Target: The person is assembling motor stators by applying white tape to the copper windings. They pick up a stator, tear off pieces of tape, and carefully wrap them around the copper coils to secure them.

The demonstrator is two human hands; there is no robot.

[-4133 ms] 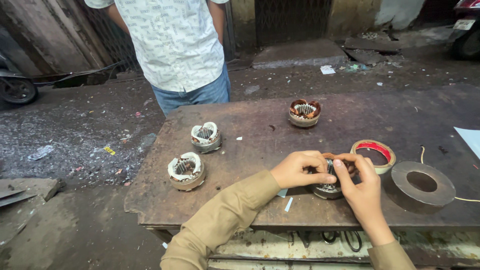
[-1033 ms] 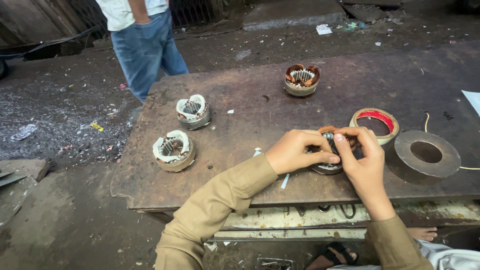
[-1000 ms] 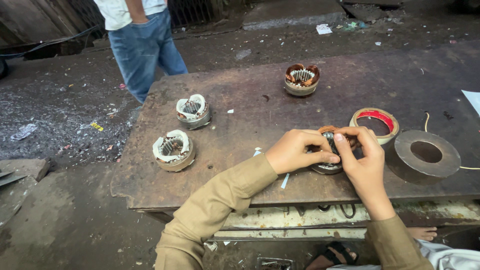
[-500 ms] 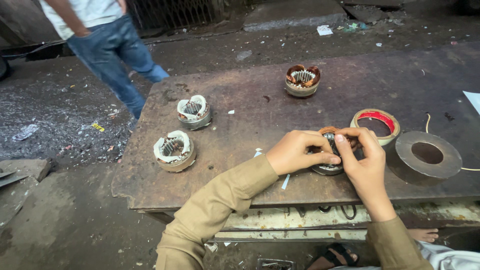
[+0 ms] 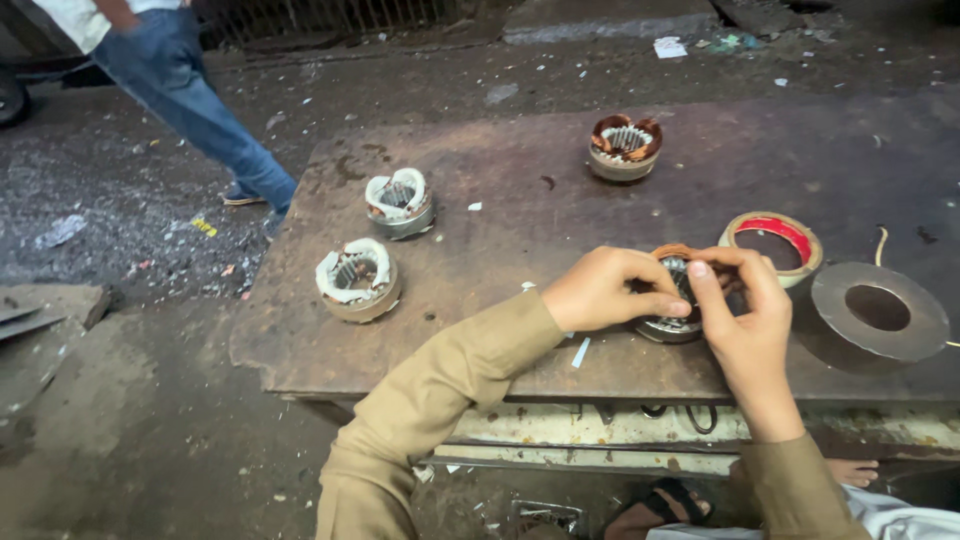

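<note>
View: looking down from a head camera at a rusty metal workbench point(image 5: 560, 330) outdoors, dirt ground around it.
Left hand point(image 5: 600, 290): centre right of the frame, sleeve in tan cloth; fingers curled and pressed together, thumb and fingertips gripping the left side of a motor stator.
Right hand point(image 5: 745, 315): just right of the left hand; fingers bent together over the stator's top and right edge, thumb tip meeting the left thumb at the rim.
Motor stator point(image 5: 675, 300): a round steel core with copper winding, standing on the bench between both hands, mostly covered by the fingers; only its lower rim and part of its top show.
Tape roll point(image 5: 772, 245): red and tan, just beyond the right hand, toward the right of the frame.
Metal ring point(image 5: 878, 315): flat grey disc with a hole, at the right edge.
Other stators: two white-wrapped ones point(image 5: 358, 280) point(image 5: 399, 202) at centre left; one with bare copper winding point(image 5: 625, 147) at upper centre.
Another person point(image 5: 195, 100): legs in blue jeans, upper left of the frame, on the ground beyond the bench.
</note>
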